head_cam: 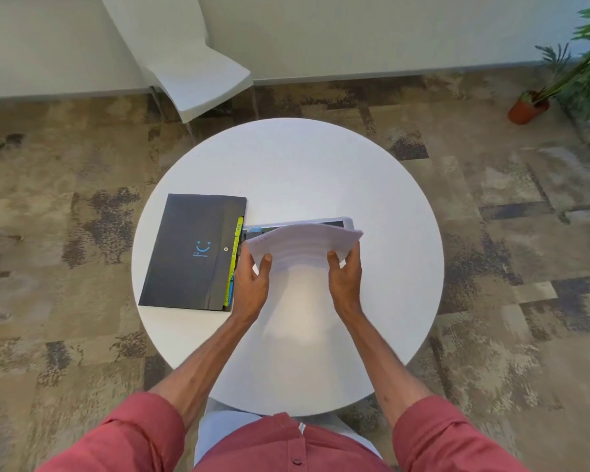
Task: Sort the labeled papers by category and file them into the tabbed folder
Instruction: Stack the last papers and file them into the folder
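A stack of white papers (304, 245) is lifted off the round white table (304, 172), blurred and bowed upward in the middle. My left hand (251, 282) grips its left edge, thumb on top. My right hand (346, 275) grips the right edge the same way. The dark tabbed folder (193, 252) lies open at the table's left, its cover with a blue smile mark flipped leftward. Yellow-green and blue tabs (234, 264) show along its spine edge. The folder's right half (334, 222) lies mostly hidden under the papers.
A white chair (191, 73) stands beyond the table at the back left. A potted plant (532, 107) sits on the patterned carpet at the far right. The far half and near part of the table show bare white surface.
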`<move>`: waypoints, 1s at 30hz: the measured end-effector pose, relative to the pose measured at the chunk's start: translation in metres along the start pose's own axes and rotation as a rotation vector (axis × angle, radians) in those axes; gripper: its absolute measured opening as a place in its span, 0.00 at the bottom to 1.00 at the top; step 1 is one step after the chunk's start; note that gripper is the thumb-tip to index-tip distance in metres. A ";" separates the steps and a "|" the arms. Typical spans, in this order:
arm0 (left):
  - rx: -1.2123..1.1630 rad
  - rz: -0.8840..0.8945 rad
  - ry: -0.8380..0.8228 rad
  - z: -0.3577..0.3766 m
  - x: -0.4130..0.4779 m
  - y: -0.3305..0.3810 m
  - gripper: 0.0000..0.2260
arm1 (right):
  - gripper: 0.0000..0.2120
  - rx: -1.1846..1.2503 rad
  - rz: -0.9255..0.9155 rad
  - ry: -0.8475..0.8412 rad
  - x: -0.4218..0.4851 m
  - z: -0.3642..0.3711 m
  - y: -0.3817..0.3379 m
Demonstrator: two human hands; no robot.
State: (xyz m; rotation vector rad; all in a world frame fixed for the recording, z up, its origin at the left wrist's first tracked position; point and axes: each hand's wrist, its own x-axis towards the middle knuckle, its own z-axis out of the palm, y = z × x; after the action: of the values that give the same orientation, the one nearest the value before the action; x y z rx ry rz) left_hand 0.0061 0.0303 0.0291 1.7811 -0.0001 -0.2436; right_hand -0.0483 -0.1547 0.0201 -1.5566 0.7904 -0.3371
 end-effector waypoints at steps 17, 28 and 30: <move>0.117 0.008 -0.059 0.003 0.005 -0.008 0.17 | 0.21 -0.250 -0.022 -0.106 0.005 -0.004 0.030; 0.118 -0.124 -0.143 -0.012 0.042 -0.026 0.13 | 0.16 -0.338 0.075 -0.338 0.053 -0.020 0.004; 0.102 -0.187 -0.180 -0.015 0.047 -0.031 0.13 | 0.14 -0.295 0.176 -0.397 0.063 -0.021 0.002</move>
State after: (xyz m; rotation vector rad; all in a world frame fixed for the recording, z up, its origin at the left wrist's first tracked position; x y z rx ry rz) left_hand 0.0503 0.0458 -0.0051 1.8565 0.0261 -0.5465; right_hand -0.0163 -0.2117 0.0067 -1.7390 0.6754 0.2248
